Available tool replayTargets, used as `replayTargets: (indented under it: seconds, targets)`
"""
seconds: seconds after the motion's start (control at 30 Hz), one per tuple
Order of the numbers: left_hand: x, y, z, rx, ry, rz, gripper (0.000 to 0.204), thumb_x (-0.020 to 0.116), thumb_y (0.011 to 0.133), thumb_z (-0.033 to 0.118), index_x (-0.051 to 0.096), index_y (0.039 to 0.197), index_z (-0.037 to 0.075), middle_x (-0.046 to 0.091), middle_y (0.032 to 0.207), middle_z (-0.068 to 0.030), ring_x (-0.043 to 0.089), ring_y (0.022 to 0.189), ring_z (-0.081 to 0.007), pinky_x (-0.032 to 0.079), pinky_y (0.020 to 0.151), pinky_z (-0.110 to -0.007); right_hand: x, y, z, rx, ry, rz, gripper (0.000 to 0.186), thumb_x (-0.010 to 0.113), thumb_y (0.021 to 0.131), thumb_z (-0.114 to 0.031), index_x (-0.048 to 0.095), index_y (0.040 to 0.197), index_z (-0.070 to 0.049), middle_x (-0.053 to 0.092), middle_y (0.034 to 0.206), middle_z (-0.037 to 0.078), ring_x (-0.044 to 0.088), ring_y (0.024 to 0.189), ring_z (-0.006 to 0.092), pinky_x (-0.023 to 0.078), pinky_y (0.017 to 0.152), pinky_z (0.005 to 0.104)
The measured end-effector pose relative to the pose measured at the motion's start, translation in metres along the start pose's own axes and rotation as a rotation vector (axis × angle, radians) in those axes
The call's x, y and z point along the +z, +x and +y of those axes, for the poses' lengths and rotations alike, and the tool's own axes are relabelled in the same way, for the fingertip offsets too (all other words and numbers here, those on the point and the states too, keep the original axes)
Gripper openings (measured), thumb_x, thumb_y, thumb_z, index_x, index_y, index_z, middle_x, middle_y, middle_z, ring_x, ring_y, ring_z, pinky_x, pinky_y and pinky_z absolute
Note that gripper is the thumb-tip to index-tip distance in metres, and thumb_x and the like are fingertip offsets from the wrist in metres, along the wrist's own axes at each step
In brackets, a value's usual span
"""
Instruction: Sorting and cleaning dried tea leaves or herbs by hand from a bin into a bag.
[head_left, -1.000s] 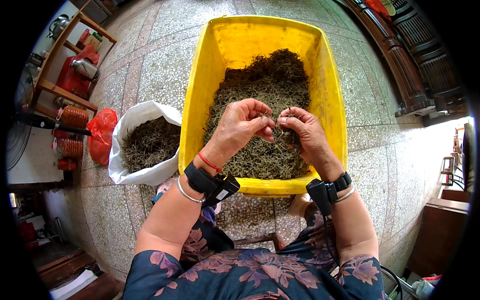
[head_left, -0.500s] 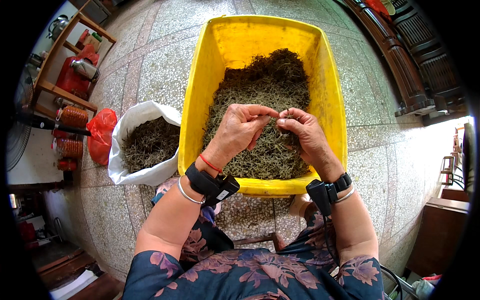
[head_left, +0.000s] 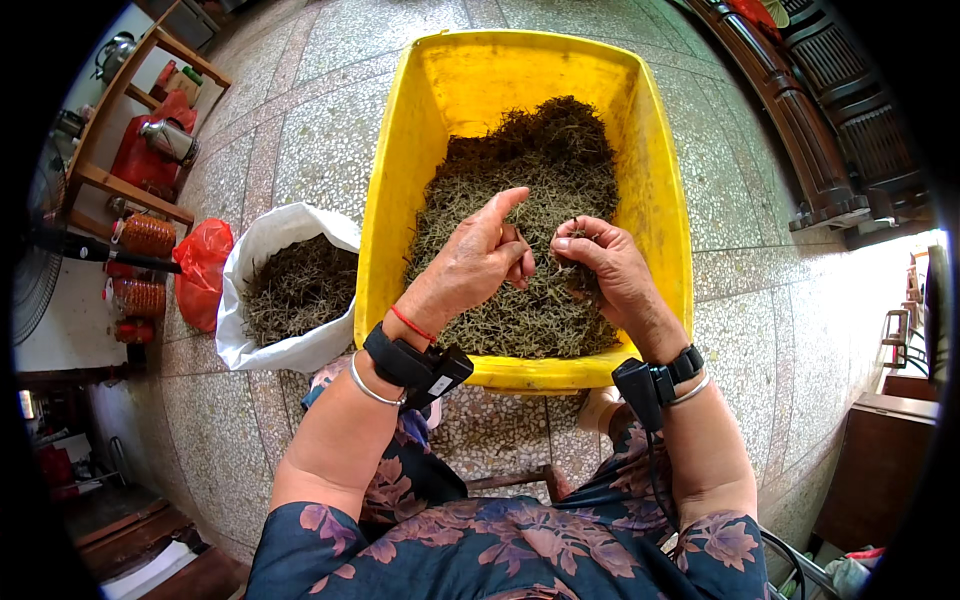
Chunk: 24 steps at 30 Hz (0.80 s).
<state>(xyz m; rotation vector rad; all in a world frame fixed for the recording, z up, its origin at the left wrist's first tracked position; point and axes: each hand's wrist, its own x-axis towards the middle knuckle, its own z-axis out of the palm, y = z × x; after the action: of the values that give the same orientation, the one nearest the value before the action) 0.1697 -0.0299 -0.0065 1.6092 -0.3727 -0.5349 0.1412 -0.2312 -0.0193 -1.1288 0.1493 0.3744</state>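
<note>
Dried brownish-green plant stems (head_left: 480, 190) fill much of a large yellow tub (head_left: 400, 140) in front of me. Over the tub, my left hand (head_left: 475, 248) has its index finger stretched forward and the thumb apart from it, the other fingers loosely bent; nothing shows in it. My right hand (head_left: 610, 265), just beside it, pinches a small bunch of dried stems (head_left: 585, 225) between thumb and fingers. A gap lies between the two hands. To the left of the tub stands a white sack (head_left: 235, 330) holding darker dried stems (head_left: 305, 290).
A red plastic bag (head_left: 205, 270) lies left of the sack, near a wooden shelf (head_left: 135, 190) with jars and a fan (head_left: 45, 235). Dark carved wooden furniture (head_left: 800, 120) stands at far right. The floor (head_left: 740, 340) is speckled tile.
My left hand has drawn back to the left from my right hand, and its index finger and thumb have parted. The right hand stays nearly in place with its stems.
</note>
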Motion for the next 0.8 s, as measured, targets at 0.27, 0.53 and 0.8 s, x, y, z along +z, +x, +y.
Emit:
replayTargets:
  seconds: [0.27, 0.53, 0.8]
  targets:
    - [-0.001, 0.002, -0.001, -0.092, -0.261, 0.034, 0.02, 0.063, 0.093, 0.008, 0.062, 0.107, -0.005, 0.067, 0.079, -0.0072, 0.065, 0.065, -0.0111, 0.055, 0.058, -0.023, 0.002, 0.001, 0.003, -0.009, 0.004, -0.047, 0.008, 0.069, 0.087, -0.008, 0.066, 0.093, -0.004, 0.067, 0.085, 0.0, 0.063, 0.074, 0.0058, 0.053, 0.068, 0.0191]
    - [0.007, 0.002, -0.008, -0.062, -0.279, 0.08, 0.013, 0.066, 0.092, 0.011, 0.064, 0.096, -0.002, 0.067, 0.078, -0.0048, 0.062, 0.06, -0.0078, 0.053, 0.053, -0.022, 0.003, 0.002, 0.005, 0.043, -0.045, -0.116, 0.008, 0.07, 0.087, -0.01, 0.066, 0.092, -0.004, 0.07, 0.087, 0.005, 0.065, 0.078, 0.0077, 0.053, 0.07, 0.0204]
    - [0.018, 0.001, -0.008, 0.016, -0.028, 0.17, 0.01, 0.06, 0.095, 0.009, 0.059, 0.089, 0.001, 0.061, 0.071, -0.0007, 0.056, 0.055, -0.0053, 0.046, 0.046, -0.02, 0.008, 0.002, -0.003, 0.079, -0.075, -0.089, 0.008, 0.07, 0.086, -0.011, 0.067, 0.088, -0.004, 0.067, 0.078, 0.001, 0.062, 0.07, 0.0054, 0.051, 0.064, 0.0192]
